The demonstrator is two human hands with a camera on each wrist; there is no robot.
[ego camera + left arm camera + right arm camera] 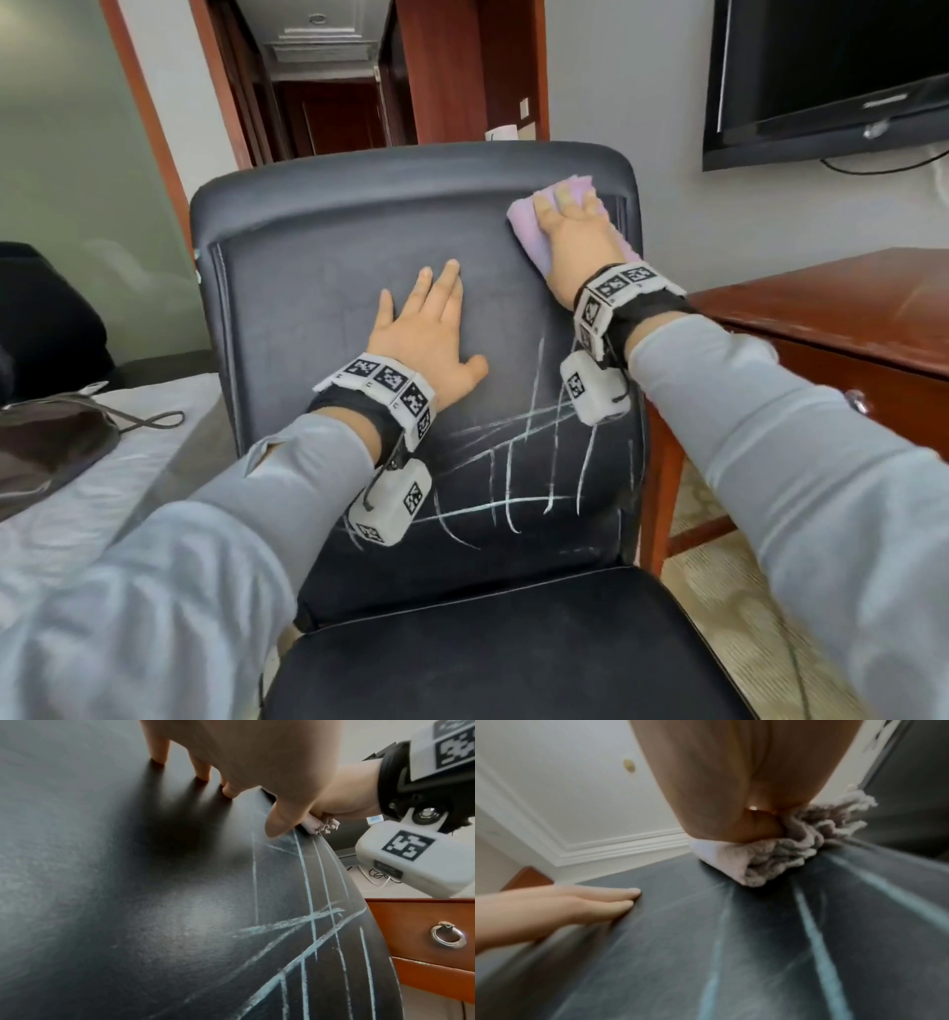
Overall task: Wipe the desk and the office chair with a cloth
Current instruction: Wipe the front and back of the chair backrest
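Note:
A black office chair (318, 288) faces me, its backrest (128, 902) marked with white chalk lines (518, 462) low on the right. My right hand (570, 226) lies flat on a folded pink cloth (529, 231) at the backrest's upper right corner, pressing it to the leather. The cloth (770, 858) shows bunched under the palm in the right wrist view. My left hand (431, 318) rests flat on the middle of the backrest with fingers (159, 748) spread, holding nothing. The reddish wooden desk (821, 308) stands to the right of the chair.
A black television (832, 77) hangs on the wall above the desk. The desk drawer has a metal ring pull (448, 935). A bed with a dark bag (46, 447) lies to the left. An open doorway (328, 92) is behind the chair.

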